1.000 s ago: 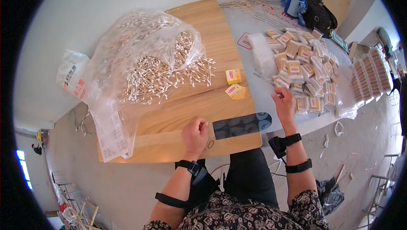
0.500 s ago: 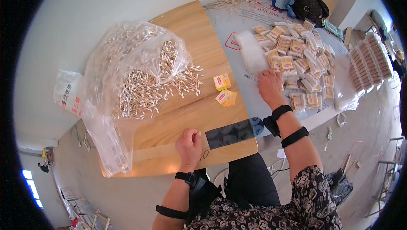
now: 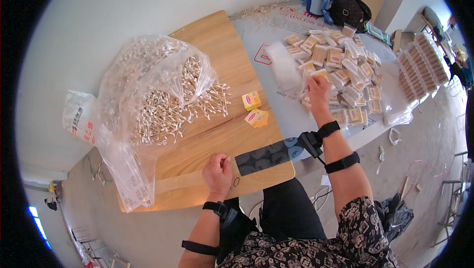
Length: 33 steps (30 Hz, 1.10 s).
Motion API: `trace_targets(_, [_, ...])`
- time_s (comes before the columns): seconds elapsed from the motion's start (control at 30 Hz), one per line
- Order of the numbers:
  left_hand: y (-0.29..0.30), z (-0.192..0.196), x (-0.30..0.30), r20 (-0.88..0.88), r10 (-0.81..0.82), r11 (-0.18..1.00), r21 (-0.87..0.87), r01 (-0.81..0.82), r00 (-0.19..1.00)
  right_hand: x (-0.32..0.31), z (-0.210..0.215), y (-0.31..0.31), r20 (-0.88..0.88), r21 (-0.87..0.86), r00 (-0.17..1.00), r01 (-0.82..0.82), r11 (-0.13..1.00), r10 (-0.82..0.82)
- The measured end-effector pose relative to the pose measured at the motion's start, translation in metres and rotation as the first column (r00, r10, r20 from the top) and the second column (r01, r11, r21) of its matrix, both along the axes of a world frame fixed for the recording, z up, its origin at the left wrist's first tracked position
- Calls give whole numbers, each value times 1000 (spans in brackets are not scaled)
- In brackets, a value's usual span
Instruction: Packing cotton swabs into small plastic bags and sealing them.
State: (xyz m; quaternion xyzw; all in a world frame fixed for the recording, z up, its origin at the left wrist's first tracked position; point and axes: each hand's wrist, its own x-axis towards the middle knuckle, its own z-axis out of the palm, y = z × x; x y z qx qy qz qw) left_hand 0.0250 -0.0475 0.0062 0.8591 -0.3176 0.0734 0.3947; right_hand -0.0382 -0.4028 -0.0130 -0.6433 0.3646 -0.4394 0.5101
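Note:
My left hand (image 3: 217,173) rests at the front of the wooden board (image 3: 237,65), fingers curled closed; whatever may be inside is hidden. It lies beside a dark rectangular strip (image 3: 262,158). My right hand (image 3: 319,91) is raised over the right side, thumb and fingertips pinched on what looks like a clear plastic bag (image 3: 304,81), faint against the background. Just left of it lies a stack of clear bags (image 3: 283,65). Beyond and right of it are heaped packs of cotton swabs (image 3: 334,58). Two small piles of yellow cards, upper (image 3: 251,100) and lower (image 3: 256,118), sit on the board.
A large clear sack of loose cotton swabs (image 3: 160,115) spills onto the board at left. More packs stand in a tall stack (image 3: 423,65) at far right. A flask (image 3: 317,0) and a dark bag (image 3: 348,8) stand at the back.
My right hand has lifted from the lower end of the clear bag stack, its fingers now pinched together. My left hand stays curled on the board. The whole view has shifted slightly.

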Motion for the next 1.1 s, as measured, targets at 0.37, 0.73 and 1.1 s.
trace_targets(0.37, [11, 0, 1, -140, 7, 999, 46, -1, 990, -67, 51, 160, 299, 584, 913, -406, 703, 279])
trace_targets(0.73, [21, 18, -84, -594, -286, 937, -339, 89, 752, -83, 22, 273, 105, 498, 886, -440, 747, 452])
trace_targets(1.1, [32, 12, -83, -638, -158, 941, -328, -80, 754, -89, 24, 281, -69, 357, 855, -459, 813, 513])
